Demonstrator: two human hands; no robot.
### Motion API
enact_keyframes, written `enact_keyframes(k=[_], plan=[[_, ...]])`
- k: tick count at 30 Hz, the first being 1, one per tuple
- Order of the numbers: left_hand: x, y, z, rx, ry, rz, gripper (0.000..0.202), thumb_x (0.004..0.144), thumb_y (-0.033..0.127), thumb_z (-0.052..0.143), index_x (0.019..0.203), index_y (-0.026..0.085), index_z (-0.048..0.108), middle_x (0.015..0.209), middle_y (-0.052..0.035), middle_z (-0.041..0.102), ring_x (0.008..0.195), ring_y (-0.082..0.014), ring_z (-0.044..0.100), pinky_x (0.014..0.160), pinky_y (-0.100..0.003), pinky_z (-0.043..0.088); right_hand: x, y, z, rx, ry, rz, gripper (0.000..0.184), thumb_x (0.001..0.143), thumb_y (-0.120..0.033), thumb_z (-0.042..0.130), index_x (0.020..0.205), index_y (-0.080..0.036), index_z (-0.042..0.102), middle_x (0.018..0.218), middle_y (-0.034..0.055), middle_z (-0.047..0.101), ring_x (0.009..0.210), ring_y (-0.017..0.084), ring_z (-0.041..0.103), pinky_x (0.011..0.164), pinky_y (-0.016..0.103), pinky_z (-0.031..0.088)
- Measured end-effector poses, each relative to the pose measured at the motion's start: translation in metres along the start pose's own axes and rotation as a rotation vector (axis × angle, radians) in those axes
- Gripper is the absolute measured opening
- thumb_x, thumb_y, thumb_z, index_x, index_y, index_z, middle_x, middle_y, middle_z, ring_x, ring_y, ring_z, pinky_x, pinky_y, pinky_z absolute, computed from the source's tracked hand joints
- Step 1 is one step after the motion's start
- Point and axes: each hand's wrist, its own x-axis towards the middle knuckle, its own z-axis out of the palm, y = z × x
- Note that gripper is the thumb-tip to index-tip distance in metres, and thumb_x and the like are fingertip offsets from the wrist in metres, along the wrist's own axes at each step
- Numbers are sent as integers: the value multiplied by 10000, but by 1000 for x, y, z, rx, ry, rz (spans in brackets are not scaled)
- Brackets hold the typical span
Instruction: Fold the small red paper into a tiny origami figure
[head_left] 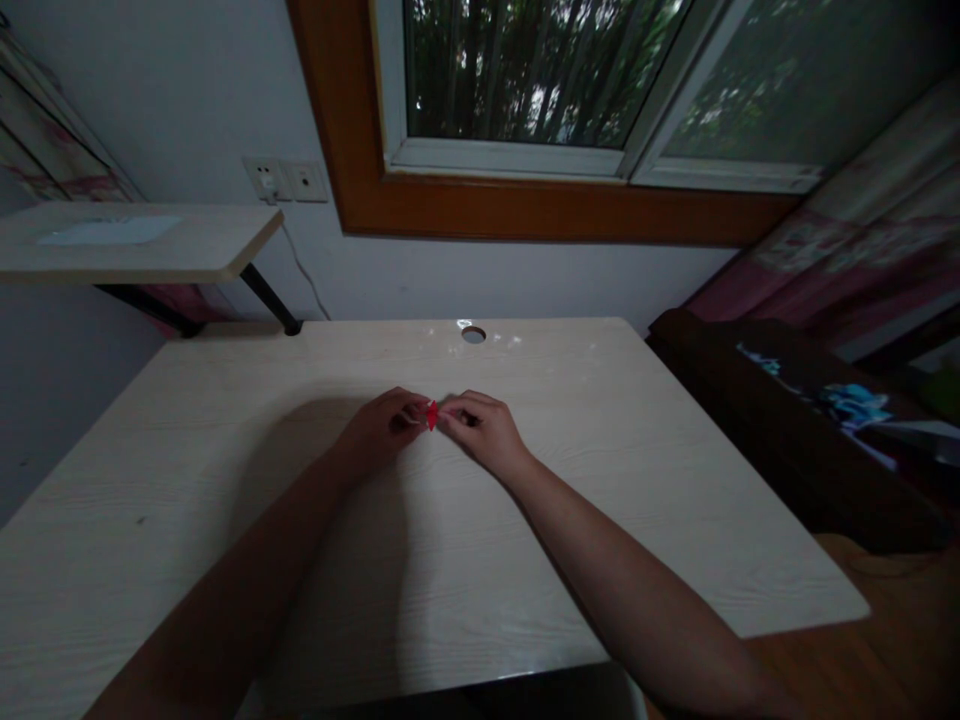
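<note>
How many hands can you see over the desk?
2: the left hand, on the left of a small red object, and the right hand, on its right.

Dimly lit: brown-framed window (525,75) above pale desk (637,450); curtain (862,230) right; wooden floor (870,660).

Beneath the left hand (377,425) and the right hand (487,430), the tabletop (637,480) looks like smooth wood-grained board with a faint sheen, while beyond them the window surround (525,212) looks like varnished wood around smooth glass panes (517,75), and the curtain (862,240) to their right seems matt cloth.
</note>
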Motion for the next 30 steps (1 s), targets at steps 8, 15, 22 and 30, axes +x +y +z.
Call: enact_keyframes(k=[8, 15, 22, 30], plan=[[0, 0, 0, -63, -4, -8, 234, 860, 283, 656, 1082, 210, 642, 1023, -37, 669, 829, -132, 681, 763, -280, 595, 0, -2, 2, -23, -47, -27, 106, 916, -280, 650, 917, -215, 734, 773, 14, 637, 649, 121, 561, 622, 230, 430], [0, 4, -3, -19, 29, 3, 156, 869, 286, 651, 1001, 206, 672, 953, -23, 690, 832, -135, 680, 793, -278, 579, -2, 0, 4, -24, -54, -61, 122, 935, -295, 634, 922, -215, 724, 769, 18, 624, 650, 127, 556, 620, 236, 423], [0, 5, -4, 6, 65, -53, 129, 849, 258, 662, 965, 204, 676, 891, -13, 708, 801, -138, 686, 766, -276, 577, -2, -2, 3, 2, -62, -74, 106, 942, -269, 627, 952, -216, 718, 796, 19, 630, 653, 122, 554, 628, 235, 427], [0, -1, -3, -84, 157, -99, 221, 800, 316, 715, 962, 185, 643, 834, -32, 715, 770, -158, 695, 733, -287, 582, -1, -2, 5, 26, -48, -21, 166, 908, -294, 680, 1055, -221, 707, 874, 23, 639, 624, 103, 542, 621, 226, 447]])
